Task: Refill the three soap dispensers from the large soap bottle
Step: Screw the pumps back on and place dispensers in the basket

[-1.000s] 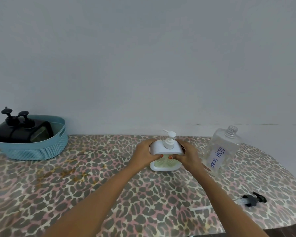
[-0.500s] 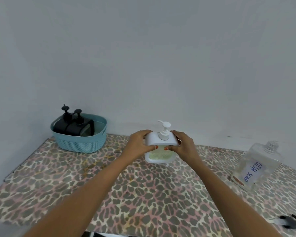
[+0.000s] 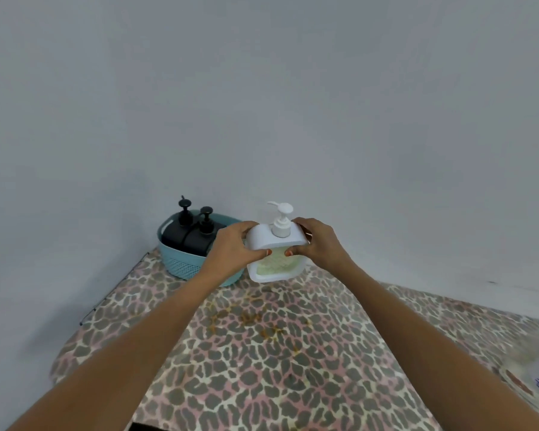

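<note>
White dispenser (image 3: pixel 276 244), pump on, pale green soap visible inside.

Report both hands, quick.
Left hand: closed on the white soap dispenser.
Right hand: closed on the same dispenser's other side.

Leopard-print table (image 3: pixel 262 368): teal basket (image 3: pixel 184 264) at back-left corner.

Two bare forearms with no sleeves, watch or bracelets, each ending in a bare hand, the left hand (image 3: pixel 231 250) and the right hand (image 3: pixel 319 245), both with short thumbnails painted orange-red, and no rings that can be made out
</note>
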